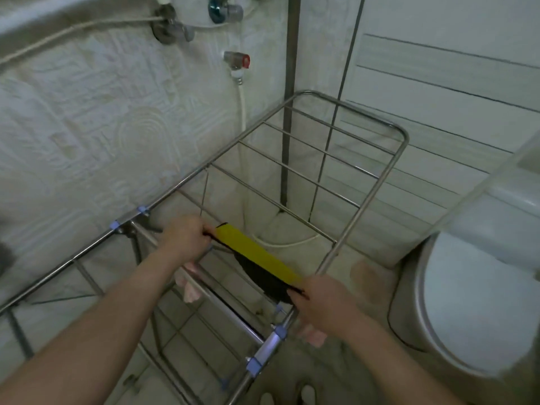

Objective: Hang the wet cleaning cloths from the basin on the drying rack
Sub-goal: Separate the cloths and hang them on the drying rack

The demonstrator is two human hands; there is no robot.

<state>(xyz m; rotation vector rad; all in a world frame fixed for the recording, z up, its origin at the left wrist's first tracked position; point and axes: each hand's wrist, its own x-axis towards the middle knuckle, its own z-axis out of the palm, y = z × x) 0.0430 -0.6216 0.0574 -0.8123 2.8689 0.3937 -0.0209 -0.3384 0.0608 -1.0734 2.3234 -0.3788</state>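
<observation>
Left hand (187, 236) and right hand (323, 301) each pinching an end of a yellow-and-black cloth (260, 260), stretched over the steel-tube drying rack (362, 210), pink cloth (190, 289) draped beneath

Pink cloth (189, 290) (mostly hidden) behind left forearm and rails.

I count my two hands, left hand (185, 235) and right hand (321, 302), one yellow cloth (257, 255), one pink cloth (188, 289), one drying rack (362, 211), three wall taps (238, 61) and one toilet (479, 302).
</observation>
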